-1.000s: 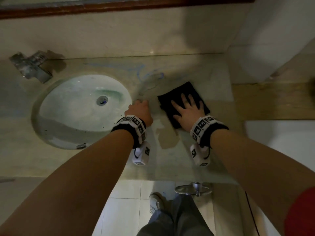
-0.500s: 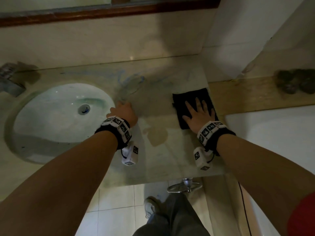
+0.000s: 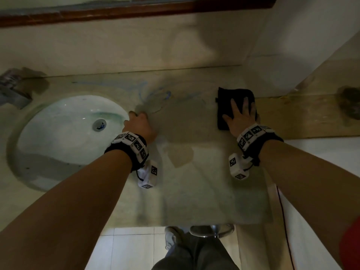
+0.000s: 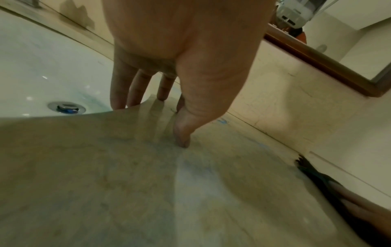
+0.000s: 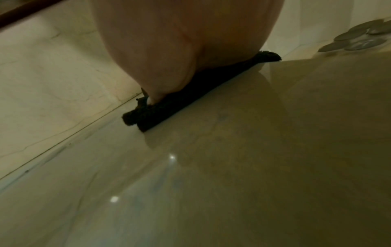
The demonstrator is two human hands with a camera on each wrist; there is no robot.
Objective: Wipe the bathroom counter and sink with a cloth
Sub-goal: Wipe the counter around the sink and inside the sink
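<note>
A folded black cloth [image 3: 226, 106] lies flat on the beige marble counter [image 3: 194, 182] near its right end. My right hand [image 3: 240, 115] presses on the cloth with straight, spread fingers. In the right wrist view the cloth [image 5: 169, 108] shows edge-on under my palm. The white oval sink [image 3: 64, 131] is set in the counter on the left, with a metal drain [image 3: 99, 124]. My left hand [image 3: 139, 124] rests on the counter at the sink's right rim. Its fingertips [image 4: 161, 97] touch the rim edge and it holds nothing.
A faucet [image 3: 13, 88] stands blurred at the far left behind the sink. A wood-framed mirror [image 3: 136, 10] runs along the wall above. A wooden ledge [image 3: 303, 115] adjoins the counter's right end, with a dark object [image 3: 350, 104] on it. Blue streaks [image 3: 155, 94] mark the counter.
My right hand has slid the cloth to the right across the counter, up to its right end. My left hand has stayed at the sink's rim.
</note>
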